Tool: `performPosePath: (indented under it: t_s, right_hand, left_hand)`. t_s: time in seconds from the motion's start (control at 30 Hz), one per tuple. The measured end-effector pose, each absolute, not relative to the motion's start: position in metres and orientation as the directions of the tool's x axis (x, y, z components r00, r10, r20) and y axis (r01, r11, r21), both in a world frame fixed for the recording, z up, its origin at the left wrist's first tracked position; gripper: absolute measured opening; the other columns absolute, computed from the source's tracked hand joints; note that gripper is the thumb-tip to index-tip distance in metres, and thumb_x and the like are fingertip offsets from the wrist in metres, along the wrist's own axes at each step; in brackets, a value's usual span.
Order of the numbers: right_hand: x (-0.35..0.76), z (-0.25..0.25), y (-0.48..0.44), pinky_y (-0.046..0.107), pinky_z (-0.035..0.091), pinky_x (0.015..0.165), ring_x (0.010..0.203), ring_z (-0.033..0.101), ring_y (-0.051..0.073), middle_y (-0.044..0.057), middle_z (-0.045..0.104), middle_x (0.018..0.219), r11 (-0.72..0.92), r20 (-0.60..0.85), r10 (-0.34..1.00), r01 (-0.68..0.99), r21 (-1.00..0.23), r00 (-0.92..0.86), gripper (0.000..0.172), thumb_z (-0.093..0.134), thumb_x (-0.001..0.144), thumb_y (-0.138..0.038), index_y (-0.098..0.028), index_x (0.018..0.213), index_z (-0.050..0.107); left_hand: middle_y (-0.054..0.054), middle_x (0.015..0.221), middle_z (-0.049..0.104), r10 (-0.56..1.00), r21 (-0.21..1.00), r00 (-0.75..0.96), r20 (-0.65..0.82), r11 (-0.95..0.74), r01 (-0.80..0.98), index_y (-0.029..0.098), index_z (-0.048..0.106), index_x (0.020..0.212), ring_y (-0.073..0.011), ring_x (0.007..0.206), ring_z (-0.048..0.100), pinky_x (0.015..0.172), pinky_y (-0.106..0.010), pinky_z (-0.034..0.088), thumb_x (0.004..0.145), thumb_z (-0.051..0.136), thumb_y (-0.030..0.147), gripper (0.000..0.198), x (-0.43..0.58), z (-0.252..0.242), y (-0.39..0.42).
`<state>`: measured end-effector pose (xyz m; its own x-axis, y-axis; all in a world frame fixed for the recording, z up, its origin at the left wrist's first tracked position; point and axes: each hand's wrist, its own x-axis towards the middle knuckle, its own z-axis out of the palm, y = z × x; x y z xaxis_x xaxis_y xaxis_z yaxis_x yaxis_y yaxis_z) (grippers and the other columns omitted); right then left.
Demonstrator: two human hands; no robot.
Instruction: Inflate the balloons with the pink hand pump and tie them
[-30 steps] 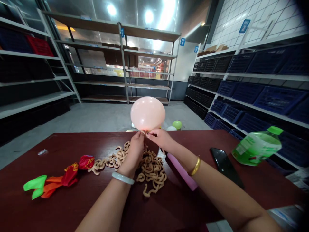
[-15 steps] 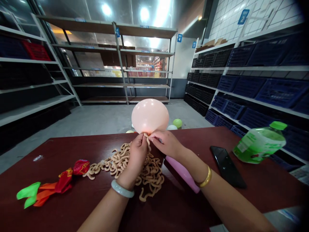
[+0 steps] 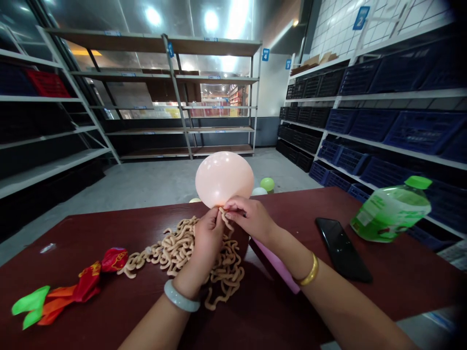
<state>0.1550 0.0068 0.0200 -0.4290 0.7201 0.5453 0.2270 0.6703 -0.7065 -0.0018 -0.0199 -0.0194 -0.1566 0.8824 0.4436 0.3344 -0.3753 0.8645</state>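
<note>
A blown-up peach balloon (image 3: 224, 177) stands above the dark red table (image 3: 91, 228), held by its neck. My left hand (image 3: 207, 238) pinches the neck from the left. My right hand (image 3: 250, 218) pinches it from the right, fingers closed on the stretched end. Under both hands lies a heap of several limp beige balloons (image 3: 175, 248). A pink pump-like tube (image 3: 277, 267) lies below my right wrist, partly hidden.
Flat red, orange and green balloons (image 3: 73, 291) lie at the left. A black phone (image 3: 341, 248) and a tilted green bottle (image 3: 390, 211) are at the right. Small inflated balloons (image 3: 267, 184) rest on the floor beyond the table. Shelving surrounds the room.
The view has shifted slightly down and right. Both hands stay at the balloon's neck, and the right fingers have drawn the neck end a little down.
</note>
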Motion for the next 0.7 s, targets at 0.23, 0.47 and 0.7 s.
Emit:
performPosePath:
  t_s: [0.23,0.47,0.7]
  right_hand:
    - [0.148,0.021,0.002,0.029,0.048,0.082,0.087,0.065,0.016,0.001,0.071,0.089,0.72,0.623,0.691,0.276,-0.637,-0.365,0.015,0.067,0.085,-0.009,-0.022,0.079,0.07]
    - [0.143,0.014,0.005,0.029,0.049,0.075,0.078,0.066,0.016,0.0,0.073,0.083,0.506,0.45,0.854,0.216,-0.835,-0.26,0.012,0.074,0.075,-0.01,-0.021,0.08,0.072]
    - [0.146,0.018,0.003,0.028,0.047,0.06,0.062,0.062,0.017,0.002,0.072,0.07,0.305,0.261,0.937,0.177,-0.936,-0.232,0.003,0.073,0.075,-0.021,-0.02,0.073,0.076]
  left_hand:
    - [-0.001,0.067,0.062,0.893,0.88,-0.164,0.419,-0.354,0.317,0.02,0.066,0.075,-0.0166,0.067,0.054,0.065,-0.024,0.039,0.094,0.054,0.031,0.025,-0.002,-0.017,-0.021]
    - [-0.002,0.07,0.062,0.85,0.818,-0.144,0.506,-0.42,0.393,0.021,0.067,0.071,-0.0183,0.066,0.05,0.064,-0.025,0.034,0.085,0.064,0.021,0.015,-0.003,-0.011,-0.027]
    - [-0.002,0.062,0.047,0.814,0.807,-0.19,0.549,-0.457,0.373,0.021,0.057,0.06,-0.0179,0.061,0.04,0.061,-0.025,0.028,0.077,0.067,0.006,0.025,-0.001,0.002,-0.032]
